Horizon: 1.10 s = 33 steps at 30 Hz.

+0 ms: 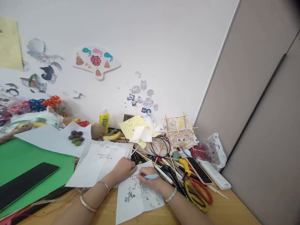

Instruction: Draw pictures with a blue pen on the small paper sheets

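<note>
My right hand (pixel 150 178) is closed around a light blue pen (pixel 151 176), low over a drawn-on sheet of paper (pixel 131 206) with a hatched border, handwriting and line drawings. On the upper left of that sheet rests my left hand (pixel 123 170), its fingers curled in; whatever may be in them is hidden. Partly under my left forearm lies a second sheet of paper (pixel 93 162), also with handwriting and a patterned border. The pen's tip is covered by my right fingers.
Markers (pixel 164 175), wooden sticks, scissors (pixel 197 193) and a phone (pixel 199 170) crowd the right side. A black slab (pixel 28 182) lies on green card (pixel 63 162) at left. Behind are dark and green oval pieces (pixel 76 137), twine (pixel 97 131), a yellow bottle (pixel 104 120) and a stick frame (pixel 179 129).
</note>
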Motion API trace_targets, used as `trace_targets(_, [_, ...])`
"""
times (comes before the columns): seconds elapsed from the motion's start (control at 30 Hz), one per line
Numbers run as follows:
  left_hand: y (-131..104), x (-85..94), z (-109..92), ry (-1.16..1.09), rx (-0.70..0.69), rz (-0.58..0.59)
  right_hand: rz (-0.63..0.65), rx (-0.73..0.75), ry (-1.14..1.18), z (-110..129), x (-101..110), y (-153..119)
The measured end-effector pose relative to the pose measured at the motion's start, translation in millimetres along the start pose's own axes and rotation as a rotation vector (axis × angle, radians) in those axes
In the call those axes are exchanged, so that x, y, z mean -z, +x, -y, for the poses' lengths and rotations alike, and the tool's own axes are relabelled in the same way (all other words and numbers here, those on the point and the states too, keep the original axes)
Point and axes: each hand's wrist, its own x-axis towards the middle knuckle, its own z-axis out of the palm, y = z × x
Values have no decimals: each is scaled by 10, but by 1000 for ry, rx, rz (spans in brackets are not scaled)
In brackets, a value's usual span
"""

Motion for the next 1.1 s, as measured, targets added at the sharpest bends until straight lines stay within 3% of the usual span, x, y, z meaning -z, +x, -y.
trace_targets(1.1, [2,-5,6,11,0,4,11,4,-42,-16,-5,8])
